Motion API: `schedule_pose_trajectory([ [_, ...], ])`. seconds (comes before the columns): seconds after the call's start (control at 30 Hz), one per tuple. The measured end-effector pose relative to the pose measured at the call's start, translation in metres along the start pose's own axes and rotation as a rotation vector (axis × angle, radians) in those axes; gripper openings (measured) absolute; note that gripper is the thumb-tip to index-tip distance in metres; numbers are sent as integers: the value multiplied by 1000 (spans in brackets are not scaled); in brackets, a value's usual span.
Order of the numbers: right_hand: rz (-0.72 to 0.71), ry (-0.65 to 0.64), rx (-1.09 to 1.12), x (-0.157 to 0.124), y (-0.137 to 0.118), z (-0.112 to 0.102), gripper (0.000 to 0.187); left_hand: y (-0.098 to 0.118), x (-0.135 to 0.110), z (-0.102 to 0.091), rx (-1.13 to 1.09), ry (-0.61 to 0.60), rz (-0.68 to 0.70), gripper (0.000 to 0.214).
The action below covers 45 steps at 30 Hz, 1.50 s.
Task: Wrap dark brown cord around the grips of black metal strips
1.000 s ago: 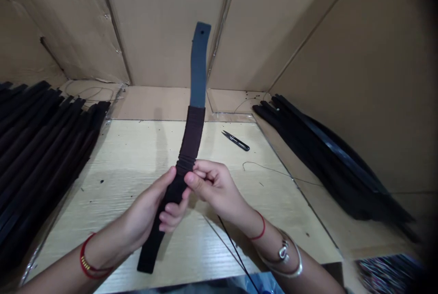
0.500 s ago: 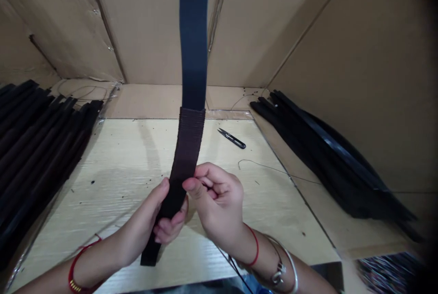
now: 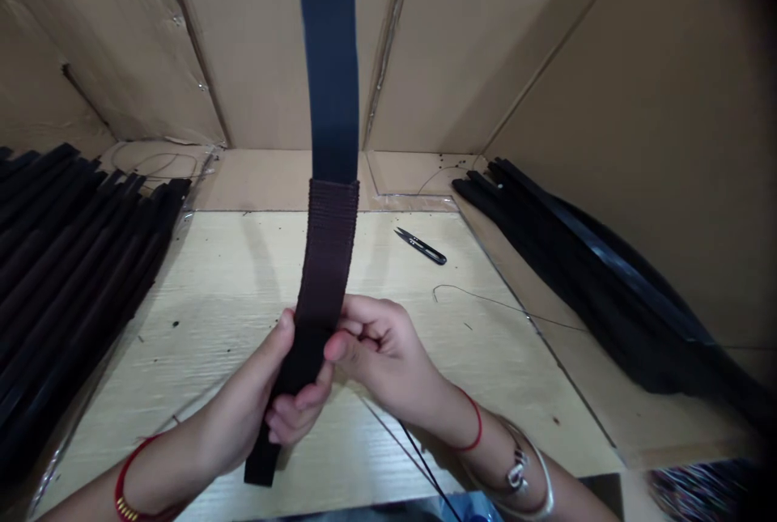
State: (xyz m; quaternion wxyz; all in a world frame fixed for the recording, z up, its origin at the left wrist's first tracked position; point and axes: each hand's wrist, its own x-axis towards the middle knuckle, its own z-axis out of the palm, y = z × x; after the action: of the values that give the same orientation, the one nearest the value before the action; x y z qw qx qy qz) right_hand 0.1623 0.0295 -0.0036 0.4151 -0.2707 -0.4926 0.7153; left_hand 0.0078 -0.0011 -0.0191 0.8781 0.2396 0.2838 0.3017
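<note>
As left hand (image 3: 250,394) cups dark strap (image 3: 328,247), right hand (image 3: 385,360) at edge

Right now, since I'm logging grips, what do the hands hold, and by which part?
A long, flat dark-blue, brown and black strap: the left hand grips its black lower part; the right hand pinches its right edge.

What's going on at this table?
A person holds a long dark strip up over the table. The left hand grips its lower part; the right hand pinches its right edge. Small black snips lie beyond the hands, with a dark pile at left and a dark bundle at right.
</note>
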Motion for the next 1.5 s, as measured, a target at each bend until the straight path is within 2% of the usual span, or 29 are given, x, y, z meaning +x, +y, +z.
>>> schedule_pose_trajectory([
  [0.07,30,-102,50,2,0,-4,39,1,0,-3,-71,-205,-113,65],
  [0.13,0,-114,53,3,1,-7,36,1,3,-7,-118,-417,-252,69],
  [0.17,-18,-89,39,3,2,-8,33,1,5,-8,-96,-441,-283,70],
  [0.2,-41,-44,10,4,2,-8,31,3,6,-8,-25,-374,-257,70],
  [0.23,-70,16,-36,4,3,-7,29,5,8,-8,92,-234,-174,68],
  [0.3,-139,127,-166,4,3,-5,25,12,9,-7,380,115,89,59],
  [0.33,-168,160,-228,4,3,-4,23,15,8,-6,499,239,210,54],
  [0.37,-183,173,-275,5,4,-3,22,18,7,-5,587,294,293,52],
  [0.43,-164,146,-319,5,5,-3,23,23,4,-4,650,272,306,54],
  [0.57,-79,40,-326,8,10,-2,29,20,3,-5,485,213,127,56],
  [0.7,47,-91,-317,4,8,0,33,19,2,-6,305,314,81,55],
  [0.77,154,-163,-313,-6,3,-3,48,23,-2,-6,308,357,106,57],
  [0.83,265,-147,-351,-24,-2,-14,60,28,-6,-6,354,365,164,58],
  [0.87,308,-107,-385,-36,-5,-21,60,30,-7,-5,377,359,192,57],
  [0.93,351,-21,-453,-61,-12,-39,49,30,-10,-2,401,352,215,56],
  [1.0,357,40,-513,-87,-21,-55,31,26,-11,1,392,336,188,55],
  [1.03,341,90,-555,-100,-27,-61,25,23,-11,2,377,324,163,55],
  [1.1,258,231,-686,-121,-40,-67,25,17,-12,6,354,304,114,56],
  [1.17,115,370,-858,-135,-55,-65,25,14,-13,10,353,282,95,58],
  [1.23,-57,481,-1029,-142,-71,-57,17,14,-14,14,385,269,120,59],
  [1.3,-244,583,-1200,-141,-85,-46,9,17,-16,16,412,254,158,59],
  [1.4,-490,711,-1396,-127,-105,-30,12,22,-18,16,406,282,207,57],
  [1.43,-531,773,-1428,-120,-113,-27,12,23,-18,15,403,303,227,57],
  [1.5,-518,855,-1448,-105,-131,-24,13,27,-18,14,410,343,292,56],
])
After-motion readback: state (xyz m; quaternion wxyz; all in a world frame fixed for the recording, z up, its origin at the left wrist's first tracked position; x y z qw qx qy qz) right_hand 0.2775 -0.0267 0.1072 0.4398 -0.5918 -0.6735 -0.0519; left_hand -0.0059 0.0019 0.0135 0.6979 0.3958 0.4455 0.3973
